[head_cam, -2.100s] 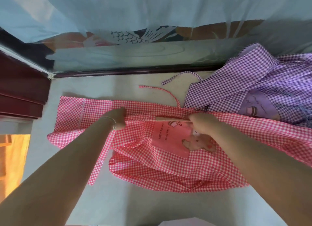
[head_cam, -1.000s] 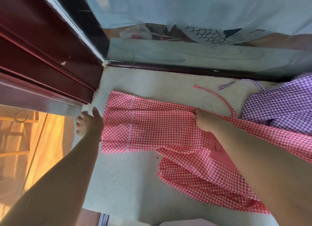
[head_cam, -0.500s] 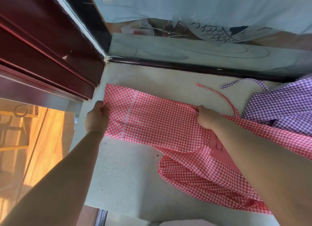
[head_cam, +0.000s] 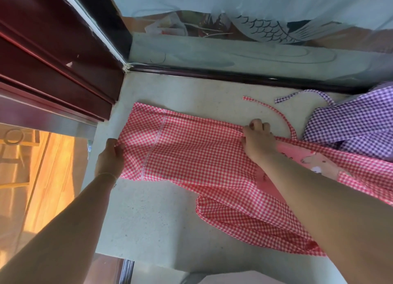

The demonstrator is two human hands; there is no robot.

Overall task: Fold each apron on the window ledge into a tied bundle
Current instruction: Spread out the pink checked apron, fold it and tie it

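Red gingham apron (head_cam: 197,156), far end apparently cropped

Window ledge (head_cam: 161,218): pale speckled stone, bounded at the far edge by a dark window frame (head_cam: 234,74). Laid directly upon it: one red gingham apron (head_cam: 191,156), spread lengthwise, partly folded; one purple gingham apron (head_cam: 350,126), bunched at the right, touching the red.

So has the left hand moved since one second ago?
Yes. The left hand was flat on the ledge beside the red apron, toward the maroon frame; now it grips the apron's end.
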